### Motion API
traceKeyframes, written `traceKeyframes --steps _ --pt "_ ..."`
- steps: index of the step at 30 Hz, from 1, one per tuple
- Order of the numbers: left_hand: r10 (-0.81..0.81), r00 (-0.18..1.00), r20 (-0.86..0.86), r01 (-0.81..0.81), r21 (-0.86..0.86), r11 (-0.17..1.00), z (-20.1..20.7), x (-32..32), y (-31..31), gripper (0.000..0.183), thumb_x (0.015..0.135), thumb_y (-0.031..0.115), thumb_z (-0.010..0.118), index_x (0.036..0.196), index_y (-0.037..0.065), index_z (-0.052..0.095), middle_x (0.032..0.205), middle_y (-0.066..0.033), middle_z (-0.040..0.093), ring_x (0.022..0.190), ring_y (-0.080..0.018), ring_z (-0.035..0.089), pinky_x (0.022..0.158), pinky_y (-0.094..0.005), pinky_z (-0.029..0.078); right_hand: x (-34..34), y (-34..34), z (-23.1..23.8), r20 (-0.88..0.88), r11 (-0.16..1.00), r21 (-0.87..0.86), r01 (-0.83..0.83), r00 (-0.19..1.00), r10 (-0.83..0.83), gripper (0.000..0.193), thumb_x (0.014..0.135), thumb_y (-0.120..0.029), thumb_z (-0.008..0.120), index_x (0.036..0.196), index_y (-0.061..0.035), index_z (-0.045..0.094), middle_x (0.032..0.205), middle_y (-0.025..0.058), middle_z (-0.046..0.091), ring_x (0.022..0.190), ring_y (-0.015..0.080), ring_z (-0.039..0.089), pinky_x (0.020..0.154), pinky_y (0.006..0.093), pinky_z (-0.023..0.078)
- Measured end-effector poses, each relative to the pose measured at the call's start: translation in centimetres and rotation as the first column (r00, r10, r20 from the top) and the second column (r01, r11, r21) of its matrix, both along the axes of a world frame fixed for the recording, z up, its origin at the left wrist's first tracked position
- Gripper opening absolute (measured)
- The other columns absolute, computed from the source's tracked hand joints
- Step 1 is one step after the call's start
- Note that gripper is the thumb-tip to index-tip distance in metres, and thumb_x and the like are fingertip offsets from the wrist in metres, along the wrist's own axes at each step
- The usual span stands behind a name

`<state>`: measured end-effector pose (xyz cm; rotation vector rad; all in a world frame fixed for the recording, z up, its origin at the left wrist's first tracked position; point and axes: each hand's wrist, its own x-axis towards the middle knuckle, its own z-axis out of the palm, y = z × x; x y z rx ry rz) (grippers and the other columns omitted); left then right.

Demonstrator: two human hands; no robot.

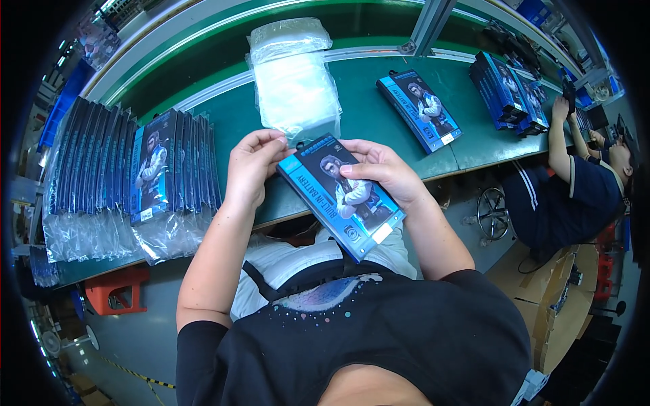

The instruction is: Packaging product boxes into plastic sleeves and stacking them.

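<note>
Over the bench's near edge I hold a flat blue-and-black battery box [323, 196] printed with a picture of a person. My right hand [387, 170] grips its upper right side, thumb across the front and fingers behind. Beside the box's upper left corner, my left hand [252, 166] has thumb and fingertips pinched together. What they pinch is too small to make out. Just beyond both hands lies a stack of clear plastic bags [298, 88].
At the left stands a row of bagged boxes [88, 162], one facing outward [153, 166]. A single box [420, 110] lies right of the bags, with stacked boxes [501, 91] farther right. A co-worker [569, 196] sits at the bench [467, 145]. An open carton [542, 304] is at lower right.
</note>
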<state>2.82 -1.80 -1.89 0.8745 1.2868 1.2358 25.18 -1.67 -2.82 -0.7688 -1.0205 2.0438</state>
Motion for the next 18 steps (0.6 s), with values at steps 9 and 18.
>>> traceKeyframes --steps 9,18 --pt "0.002 0.834 -0.552 0.16 0.246 0.956 -0.4 -1.3 -0.1 0.011 0.078 -0.002 0.06 0.086 -0.001 0.067 0.081 -0.0066 0.064 0.074 -0.0114 0.062 0.069 -0.0251 0.049 -1.6 -0.9 -0.6 0.008 0.965 0.172 0.198 0.979 -0.203 0.056 0.082 -0.001 0.062 0.132 0.0076 0.037 0.12 0.0153 0.053 0.104 0.0149 0.056 0.089 0.0268 0.046" --pt "0.34 0.517 -0.786 0.46 0.59 0.664 -0.1 -0.1 -2.3 0.02 0.074 -0.005 0.061 0.092 0.003 0.065 0.074 -0.0106 0.057 0.067 -0.027 0.058 0.061 -0.0341 0.047 -2.0 -1.0 -0.6 0.176 0.921 0.184 0.344 0.91 -0.375 0.036 0.081 -0.001 0.065 0.111 0.0061 0.048 0.099 0.0135 0.06 0.088 0.0137 0.06 0.078 0.0262 0.049"
